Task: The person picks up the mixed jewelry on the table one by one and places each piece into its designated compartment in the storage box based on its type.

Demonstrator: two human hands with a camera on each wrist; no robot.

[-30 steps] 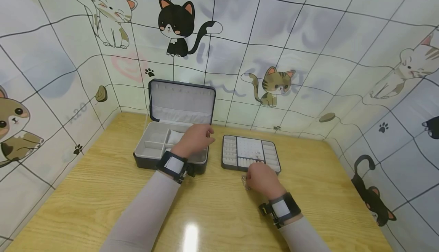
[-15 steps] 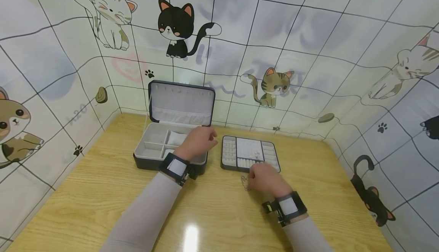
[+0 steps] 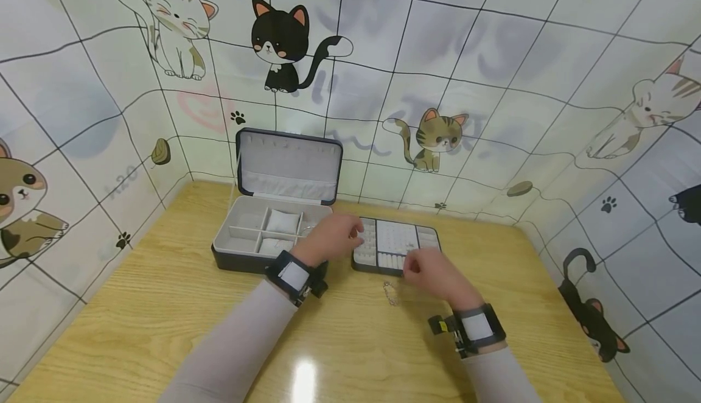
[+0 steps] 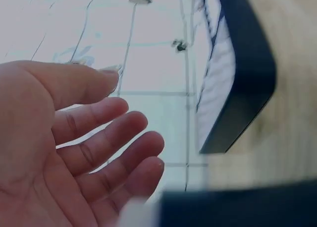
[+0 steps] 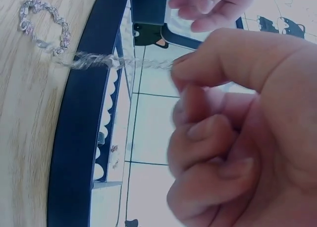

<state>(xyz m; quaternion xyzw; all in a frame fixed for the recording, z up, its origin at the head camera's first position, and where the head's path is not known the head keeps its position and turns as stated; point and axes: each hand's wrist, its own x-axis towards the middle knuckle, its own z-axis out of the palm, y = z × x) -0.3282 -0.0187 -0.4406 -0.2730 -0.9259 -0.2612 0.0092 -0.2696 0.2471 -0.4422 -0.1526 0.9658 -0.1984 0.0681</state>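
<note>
And there, dangled a blurred, silvery, twisted strand (image 5: pixel 99 61) from the right hand (image 3: pixel 438 276), pinched between thumb and forefinger beside the dark-sided, white-lined rectangular tray (image 3: pixel 366 268), near a silvery-pink looped bracelet (image 5: pixel 65 34) on the pale wooden table (image 3: pixel 350 342); held the left hand (image 3: pixel 331 238) loose, with slightly bent fingers, near the tray's left end.

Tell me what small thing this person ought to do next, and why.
Probably lift the right hand slightly: it pinches a thin strand whose far end blurs beside the bracelet lying on the table, and I cannot tell whether the two touch. A small lift would likely show that.
</note>
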